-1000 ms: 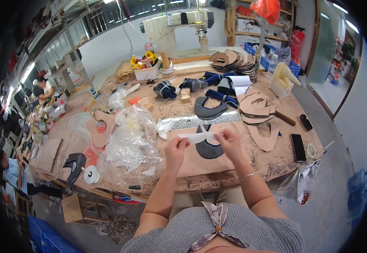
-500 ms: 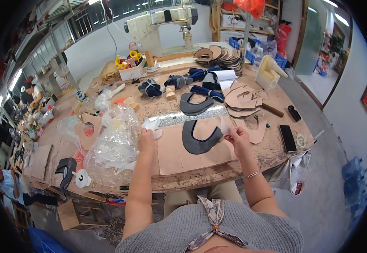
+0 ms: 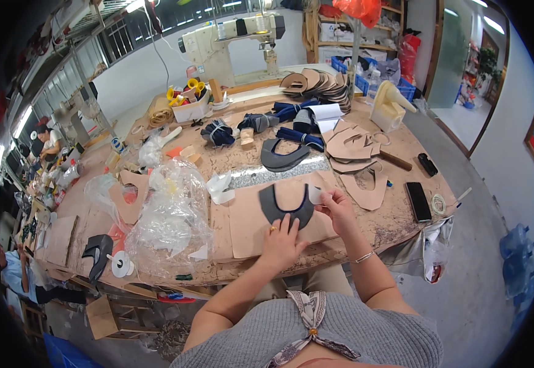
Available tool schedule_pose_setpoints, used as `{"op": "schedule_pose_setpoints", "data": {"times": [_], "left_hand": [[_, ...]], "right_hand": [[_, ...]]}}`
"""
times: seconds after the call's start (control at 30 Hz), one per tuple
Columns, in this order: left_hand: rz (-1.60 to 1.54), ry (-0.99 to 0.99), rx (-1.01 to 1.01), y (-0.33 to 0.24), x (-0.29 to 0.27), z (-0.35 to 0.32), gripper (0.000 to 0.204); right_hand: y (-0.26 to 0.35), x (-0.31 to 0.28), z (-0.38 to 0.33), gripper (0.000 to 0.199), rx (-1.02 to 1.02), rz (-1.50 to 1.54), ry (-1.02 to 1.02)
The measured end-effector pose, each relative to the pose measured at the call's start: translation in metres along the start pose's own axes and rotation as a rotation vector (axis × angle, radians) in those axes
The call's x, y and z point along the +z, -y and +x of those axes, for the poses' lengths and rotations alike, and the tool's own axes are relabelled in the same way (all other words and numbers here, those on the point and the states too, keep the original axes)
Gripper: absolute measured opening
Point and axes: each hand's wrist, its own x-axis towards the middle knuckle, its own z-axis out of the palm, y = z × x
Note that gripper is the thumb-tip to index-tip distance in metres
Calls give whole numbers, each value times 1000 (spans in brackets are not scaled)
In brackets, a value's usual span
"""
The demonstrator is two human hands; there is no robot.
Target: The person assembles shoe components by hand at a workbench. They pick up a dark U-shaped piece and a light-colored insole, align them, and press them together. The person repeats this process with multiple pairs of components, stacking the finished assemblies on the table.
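A dark grey U-shaped shoe-upper piece (image 3: 270, 205) with a navy inner edge lies on a tan board (image 3: 242, 230), its opening facing away from me. My left hand (image 3: 281, 243) rests on its near curve, fingers stretched out and flat, holding nothing. At the piece's right arm, my right hand (image 3: 339, 210) pinches a small white patch (image 3: 315, 194) between thumb and fingers. Whether the patch touches the piece I cannot tell. White scraps (image 3: 220, 187) lie left of the board. Beyond it, more grey U-shaped pieces (image 3: 284, 157) rest by a metal plate (image 3: 261, 175).
Crumpled clear plastic (image 3: 167, 208) covers the table's left part. Tan cut pieces (image 3: 350, 144), a hammer-like wooden handle (image 3: 396, 160), a phone (image 3: 418, 201) and a cream glue pot (image 3: 391, 109) stand to the right. A sewing machine (image 3: 233, 52) is at the back.
The grey piece has turned so that its opening faces away. My left hand has left the white scraps and come right onto the piece. My right hand, still pinching the patch, shifted slightly left.
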Motion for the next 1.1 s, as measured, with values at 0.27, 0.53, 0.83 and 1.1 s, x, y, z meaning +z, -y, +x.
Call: {"op": "schedule_pose_setpoints", "data": {"times": [0.27, 0.53, 0.83, 1.1], "left_hand": [[-417, -324, -7, -18, -26, -7, 53], [-1340, -323, -421, -8, 7, -33, 13], [-795, -359, -370, 23, -5, 7, 13], [-595, -308, -321, 32, 1, 10, 15]], "right_hand": [[6, 19, -37, 18, -127, -638, -108], [-1, 22, -60, 39, -409, -925, 174], [-15, 14, 2, 50, 60, -531, 183], [-24, 10, 5, 49, 72, -776, 184]]}}
